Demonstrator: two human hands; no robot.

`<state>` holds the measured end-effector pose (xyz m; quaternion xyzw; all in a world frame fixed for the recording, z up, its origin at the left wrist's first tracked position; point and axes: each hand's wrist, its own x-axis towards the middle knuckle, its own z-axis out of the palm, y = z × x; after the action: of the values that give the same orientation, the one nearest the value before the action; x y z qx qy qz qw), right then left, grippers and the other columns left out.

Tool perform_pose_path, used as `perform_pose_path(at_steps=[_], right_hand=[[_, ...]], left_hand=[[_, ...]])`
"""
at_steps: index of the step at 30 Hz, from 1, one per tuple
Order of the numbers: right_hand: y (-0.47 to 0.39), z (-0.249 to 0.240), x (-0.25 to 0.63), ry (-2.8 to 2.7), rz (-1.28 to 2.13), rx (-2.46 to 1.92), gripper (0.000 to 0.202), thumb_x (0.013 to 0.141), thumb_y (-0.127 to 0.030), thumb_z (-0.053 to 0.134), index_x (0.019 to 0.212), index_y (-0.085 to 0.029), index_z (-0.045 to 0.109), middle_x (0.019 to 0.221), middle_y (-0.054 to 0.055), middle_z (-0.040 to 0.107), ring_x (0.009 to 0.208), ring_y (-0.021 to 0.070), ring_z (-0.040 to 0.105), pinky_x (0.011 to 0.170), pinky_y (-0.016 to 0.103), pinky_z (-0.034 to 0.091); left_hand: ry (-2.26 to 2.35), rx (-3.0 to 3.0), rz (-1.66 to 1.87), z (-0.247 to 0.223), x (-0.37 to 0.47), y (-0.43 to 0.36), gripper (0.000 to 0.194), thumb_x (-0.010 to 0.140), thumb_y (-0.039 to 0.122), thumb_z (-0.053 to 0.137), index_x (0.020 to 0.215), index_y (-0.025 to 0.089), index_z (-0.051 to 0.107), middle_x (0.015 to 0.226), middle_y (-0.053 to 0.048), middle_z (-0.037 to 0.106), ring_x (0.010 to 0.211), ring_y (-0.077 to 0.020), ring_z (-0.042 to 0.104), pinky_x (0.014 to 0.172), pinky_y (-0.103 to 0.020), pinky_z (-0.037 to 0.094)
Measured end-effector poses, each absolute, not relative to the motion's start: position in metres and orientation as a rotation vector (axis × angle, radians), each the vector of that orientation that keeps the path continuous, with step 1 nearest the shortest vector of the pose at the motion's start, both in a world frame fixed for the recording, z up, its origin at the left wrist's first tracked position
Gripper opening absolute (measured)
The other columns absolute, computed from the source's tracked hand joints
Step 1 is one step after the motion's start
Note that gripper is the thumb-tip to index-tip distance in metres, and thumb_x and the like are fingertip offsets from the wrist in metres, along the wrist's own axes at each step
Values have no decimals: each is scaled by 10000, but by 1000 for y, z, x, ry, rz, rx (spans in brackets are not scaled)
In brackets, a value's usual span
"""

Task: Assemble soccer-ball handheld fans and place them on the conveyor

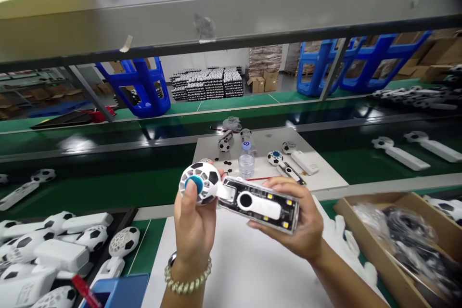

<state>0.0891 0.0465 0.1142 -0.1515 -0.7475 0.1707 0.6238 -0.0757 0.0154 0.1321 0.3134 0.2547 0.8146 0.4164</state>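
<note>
Beaded in pale pearl tones, a bracelet (187, 279) is seen nearest the lens, worn on the wrist of the left hand (193, 224). By this hand the football-patterned round head (200, 182) of a small handheld fan, white with black patches and a blue hub, is gripped; the thumb is laid over the blue hub and the remaining fingers are curled behind, so that the head is steadied face-up toward the viewer. The fan's open handle (260, 204), a long dark body with a white insert and small yellow parts exposed, is cradled from beneath by the right hand (299, 224), the fingers being closed loosely around its far end, apparently so that the uncovered interior is kept visible. The piece is thus held between both hands, raised above a white work mat (249, 269). Finished white fans are heaped in a black tray (119, 216) at lower left, beside a blue box (122, 291). A cardboard carton (364, 221) of dark bagged parts is set at the right. Farther off, a clear water bottle (246, 160) is stood on a white sheet (317, 178), and loose fans are laid along the green conveyor belt (108, 187).
</note>
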Motion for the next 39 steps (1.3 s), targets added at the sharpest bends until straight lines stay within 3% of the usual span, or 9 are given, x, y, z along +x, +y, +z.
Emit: perform_pose_path(at_steps=[6,10,13,17,19,22,33,37,39], right_hand=[[29,106,76,-1936,750,-227,768,720,-213,753,1324,-278,283,1284,129,485,1205,268,485,913,392,511],[19,103,69,-2134,988,-239,980,724,-214,744,1447,-303,88,1449,139,322,1121,223,554,917,344,500],[16,101,67,-2075,1228,-439,1045,712,-236,755,1464,-305,34,1490,148,243,1181,253,514,978,402,454],[18,101,62,-1838,1758,-488,938,676,-215,782,1429,-246,222,1257,132,527,1029,246,620,890,415,511],[20,102,60,-1744,1929,-379,855,645,-178,800,1363,-233,339,1126,95,594,968,233,645,838,386,534],[22,105,58,-1652,2034,-316,791,618,-154,814,1297,-222,413,1113,89,588,961,226,644,817,360,534],[22,110,59,-1594,2106,-282,782,633,-155,796,1307,-231,406,1185,106,528,937,192,616,767,311,517],[21,107,56,-1519,2116,-292,705,633,-138,773,1257,-222,457,1081,78,578,887,187,620,737,303,508],[22,106,55,-1342,2123,-281,585,643,-150,745,1182,-197,524,1038,73,602,787,158,613,665,267,500]], left_hand=[[607,369,2013,139,-76,26,397,841,496,541,986,138,636,973,-73,682,940,-189,654,877,-319,542],[591,248,1973,144,-82,23,473,853,530,495,1026,106,615,998,-110,675,913,-181,661,810,-274,563],[670,391,2059,143,-87,18,411,824,498,566,1008,133,610,987,-98,679,919,-193,661,814,-296,557],[855,565,2149,142,-91,10,376,731,369,721,1022,172,589,920,-45,676,804,-185,672,711,-289,555],[907,589,2116,143,-90,7,413,703,348,747,1040,173,586,888,-37,672,728,-172,666,628,-258,533],[911,627,2078,144,-90,6,410,709,343,739,1046,156,597,870,-46,667,733,-180,661,591,-244,510],[905,627,2031,136,-94,13,342,730,322,713,1009,149,617,873,-44,664,736,-172,662,614,-244,511],[930,685,2007,135,-94,17,353,734,349,703,1018,159,611,878,-42,657,754,-175,659,634,-255,506],[995,838,1972,129,-97,26,404,778,439,632,1083,179,579,958,-64,657,827,-193,657,691,-285,512]])
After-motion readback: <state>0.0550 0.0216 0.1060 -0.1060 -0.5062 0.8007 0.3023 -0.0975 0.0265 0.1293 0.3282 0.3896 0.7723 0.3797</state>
